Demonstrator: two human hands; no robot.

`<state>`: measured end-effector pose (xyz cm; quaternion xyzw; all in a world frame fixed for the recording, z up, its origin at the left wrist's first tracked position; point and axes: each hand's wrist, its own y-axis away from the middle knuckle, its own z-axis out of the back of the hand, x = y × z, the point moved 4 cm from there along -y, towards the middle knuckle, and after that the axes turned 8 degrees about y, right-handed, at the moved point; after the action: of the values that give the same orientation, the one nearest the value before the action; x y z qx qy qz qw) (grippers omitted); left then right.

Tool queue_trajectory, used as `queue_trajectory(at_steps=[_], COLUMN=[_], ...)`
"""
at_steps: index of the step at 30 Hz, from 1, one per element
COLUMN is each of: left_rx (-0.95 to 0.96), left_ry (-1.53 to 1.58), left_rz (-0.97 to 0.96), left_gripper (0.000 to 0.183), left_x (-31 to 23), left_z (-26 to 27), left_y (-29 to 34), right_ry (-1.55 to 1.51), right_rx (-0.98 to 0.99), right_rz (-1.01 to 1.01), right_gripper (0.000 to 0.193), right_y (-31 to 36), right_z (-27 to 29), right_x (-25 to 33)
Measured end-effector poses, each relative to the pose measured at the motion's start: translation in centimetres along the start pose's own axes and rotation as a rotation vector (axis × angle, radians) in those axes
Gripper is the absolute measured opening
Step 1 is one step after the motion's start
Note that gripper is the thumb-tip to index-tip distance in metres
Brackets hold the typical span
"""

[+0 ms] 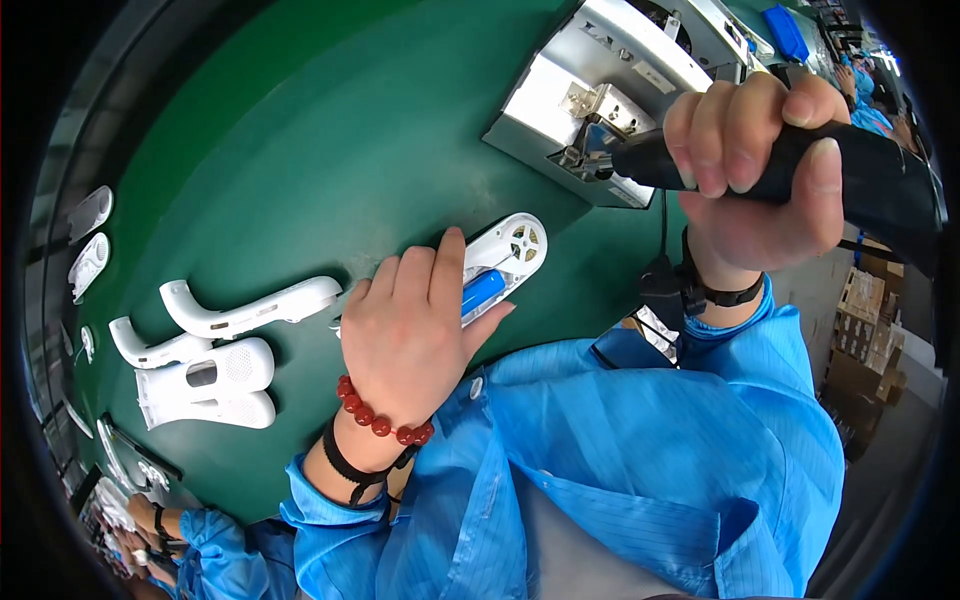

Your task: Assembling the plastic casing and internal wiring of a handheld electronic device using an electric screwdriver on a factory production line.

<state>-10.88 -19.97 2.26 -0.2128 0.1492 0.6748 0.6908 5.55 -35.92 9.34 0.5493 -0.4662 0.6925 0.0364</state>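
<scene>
My left hand (405,315) lies over a white plastic housing (512,258), fingers along its far side and thumb along its near side, pinning it to the green table. A blue cylindrical battery (486,290) shows in the housing's open shell beside a round spoked grille. Part of the housing is hidden under the hand. At the right, my right hand (755,185) is wrapped round a black electric screwdriver (650,162). Its tip points left, at the front of a metal screw feeder (548,95); whether it touches cannot be told.
Left of my left hand lie curved white handle shells (255,308) and flat white shell parts (215,385). More white pieces (90,265) line the table's far left. A co-worker's blue sleeve (225,550) is at the lower left. Cardboard boxes (865,340) are stacked at the right.
</scene>
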Motion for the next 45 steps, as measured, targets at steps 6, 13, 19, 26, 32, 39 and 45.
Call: queue_trajectory(at_steps=[6, 13, 19, 26, 32, 39, 45], left_rx=[-0.006, -0.014, -0.008, -0.035, 0.025, -0.026, -0.011], left_ry=[0.002, 0.005, -0.004, 0.011, 0.065, 0.065, 0.081], left_rz=[0.012, 0.003, 0.001, -0.061, 0.062, 0.059, 0.078], left_gripper=[0.066, 0.066, 0.067, 0.069, 0.062, 0.055, 0.052], left_x=[0.1, 0.0, 0.0, 1.0, 1.0, 1.4, 1.4], left_z=[-0.1, 0.0, 0.1, 0.9, 0.6, 0.4, 0.3], left_y=[0.0, 0.0, 0.1, 0.1, 0.5, 0.6, 0.7], right_ry=[0.050, 0.113, 0.107, 0.054, 0.037, -0.028, -0.029], right_rx=[0.032, 0.074, 0.052, 0.046, -0.020, 0.047, 0.050], right_rz=[0.014, 0.001, -0.005, -0.043, -0.162, -0.214, -0.250], right_gripper=[0.028, 0.027, 0.026, 0.020, 0.023, 0.030, 0.031], right_y=[-0.4, -0.7, -0.8, -0.9, 1.4, 1.8, 1.8], right_z=[-0.1, -0.6, -0.5, -1.3, -4.5, -8.3, -8.8], right_x=[0.1, 0.3, 0.3, -0.6, -1.0, -1.6, -2.3])
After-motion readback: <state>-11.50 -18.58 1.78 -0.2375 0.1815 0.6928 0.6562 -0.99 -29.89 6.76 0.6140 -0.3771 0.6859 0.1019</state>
